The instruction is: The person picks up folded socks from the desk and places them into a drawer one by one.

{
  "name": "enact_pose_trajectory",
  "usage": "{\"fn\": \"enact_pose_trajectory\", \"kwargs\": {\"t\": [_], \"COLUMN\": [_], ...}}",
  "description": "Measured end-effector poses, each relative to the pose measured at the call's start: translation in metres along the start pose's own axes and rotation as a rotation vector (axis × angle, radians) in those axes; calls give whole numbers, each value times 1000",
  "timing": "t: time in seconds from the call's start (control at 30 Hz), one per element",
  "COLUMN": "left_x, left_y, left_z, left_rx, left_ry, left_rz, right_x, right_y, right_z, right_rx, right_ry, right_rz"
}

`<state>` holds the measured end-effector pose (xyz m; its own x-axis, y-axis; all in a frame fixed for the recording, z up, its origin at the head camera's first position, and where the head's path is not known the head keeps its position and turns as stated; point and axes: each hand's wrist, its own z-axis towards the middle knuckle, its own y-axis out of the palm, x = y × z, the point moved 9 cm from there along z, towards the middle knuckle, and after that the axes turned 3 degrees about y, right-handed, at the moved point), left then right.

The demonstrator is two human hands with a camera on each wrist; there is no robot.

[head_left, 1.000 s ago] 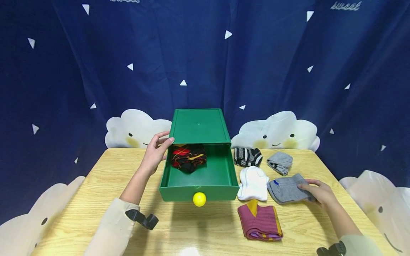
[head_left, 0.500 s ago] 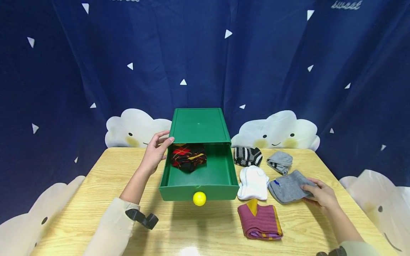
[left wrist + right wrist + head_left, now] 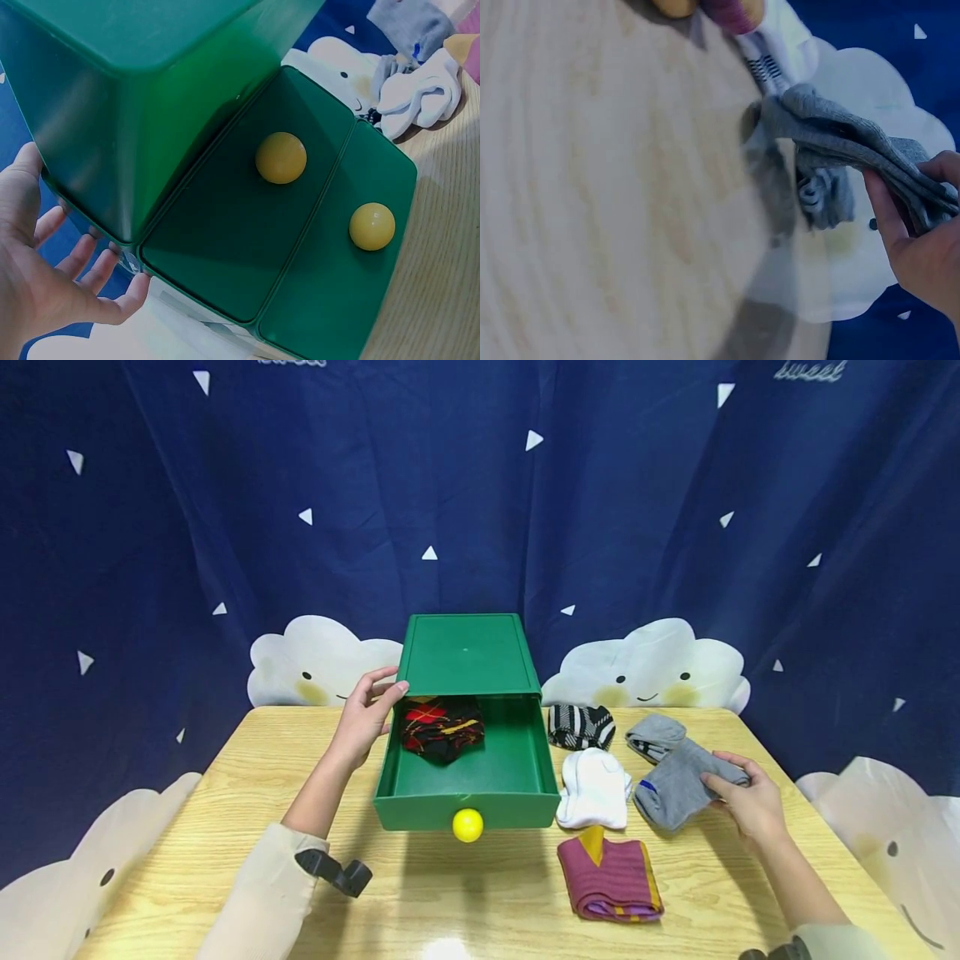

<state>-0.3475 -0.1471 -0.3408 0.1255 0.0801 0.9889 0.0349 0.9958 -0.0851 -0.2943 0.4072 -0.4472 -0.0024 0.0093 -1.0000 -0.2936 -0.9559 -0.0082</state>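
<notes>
My right hand (image 3: 753, 802) pinches one end of a pair of grey socks (image 3: 678, 787) between thumb and fingers. The socks are lifted over the table, with a blue mark at their far end. In the right wrist view the folded layers of the grey socks (image 3: 847, 139) hang out from the fingers. My left hand (image 3: 365, 714) touches the left side of the green drawer cabinet (image 3: 468, 656), thumb at its upper front corner and fingers spread along the side. The upper drawer (image 3: 420, 812), with a yellow knob, stands pulled out and holds dark socks with a red pattern (image 3: 441, 731).
Right of the drawer lie black-and-white socks (image 3: 580, 727), white socks (image 3: 592, 789), another grey folded pair (image 3: 656, 739) and maroon socks (image 3: 609, 877) with yellow trim. A wooden table (image 3: 480, 918) bears everything, backed by a dark blue curtain (image 3: 465, 485).
My right hand has raised the grey socks off the table and turned them, their near end swinging back toward the other grey pair. My left hand and the drawer have stayed put.
</notes>
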Motion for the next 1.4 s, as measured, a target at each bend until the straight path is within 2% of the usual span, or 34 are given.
{"fn": "enact_pose_trajectory", "kwargs": {"t": [0.13,0.2,0.27,0.37,0.5,0.57,0.63,0.8,0.9,1.4], "left_x": [0,1,2,2,1,1,1,0,1,2], "left_y": [0,0,0,1,1,0,0,1,0,0], "left_z": [0,0,0,0,-1,-1,-1,-1,-1,-2], "left_rx": [3,5,6,3,5,7,6,2,5,9], "left_ry": [-2,-2,-1,-1,-1,-2,-3,-1,1,5], "left_rz": [1,1,1,0,6,5,6,4,2,6], "right_x": [-24,-49,-55,-49,-12,-5,-20,-95,-121,-168], "right_y": [10,23,25,16,-14,-20,-12,33,50,98], "right_z": [-6,-21,-22,-9,37,50,42,-14,-32,-42], "right_rx": [-28,-28,-33,-12,4,-13,-26,-64,-84,-235], "right_ry": [-57,-50,-71,-85,-133,-151,-163,-178,-180,-249], "right_rz": [79,119,159,137,115,141,148,209,253,260]}}
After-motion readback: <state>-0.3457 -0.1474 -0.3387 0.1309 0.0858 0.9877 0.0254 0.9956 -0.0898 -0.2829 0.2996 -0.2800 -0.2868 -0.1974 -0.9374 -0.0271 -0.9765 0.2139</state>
